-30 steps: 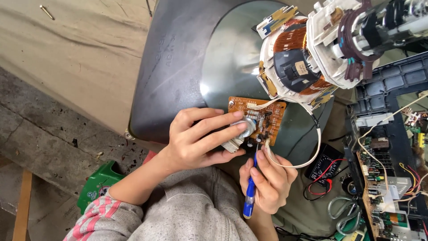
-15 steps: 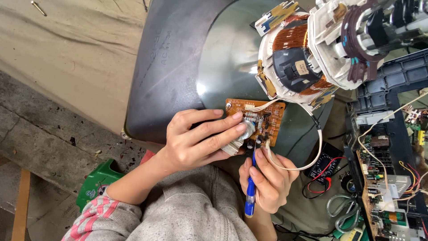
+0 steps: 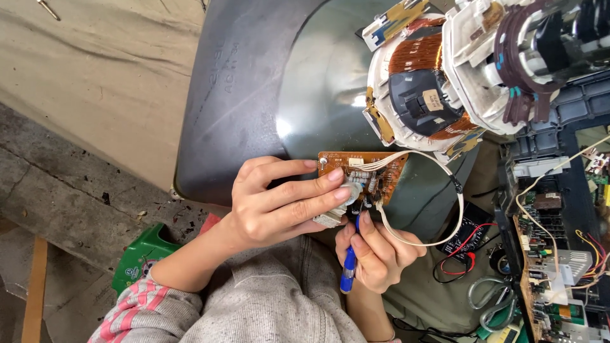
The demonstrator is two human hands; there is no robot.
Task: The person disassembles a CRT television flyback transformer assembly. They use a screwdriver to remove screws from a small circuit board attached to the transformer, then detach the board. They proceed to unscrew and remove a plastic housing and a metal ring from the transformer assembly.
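My left hand (image 3: 279, 206) grips a small brown circuit board (image 3: 372, 171) and the pale round part (image 3: 349, 192) mounted on it, fingers stretched over the part. My right hand (image 3: 381, 251) is just below the board, closed on a blue-handled tool (image 3: 348, 270) whose tip touches the board's lower edge. White wires (image 3: 438, 238) loop from the board to the copper-wound yoke (image 3: 419, 82) on the neck of a grey picture tube (image 3: 267, 95), which lies face down behind the board.
An open chassis with a green circuit board and coloured wires (image 3: 559, 254) stands at the right. Scissors (image 3: 489, 298) and red and black leads (image 3: 464, 251) lie near my right hand. A green plastic object (image 3: 143, 257) sits on the concrete floor at lower left.
My view has drifted slightly, and the tube and board sit a little lower in it. Both hands keep the same grip on the board and the tool.
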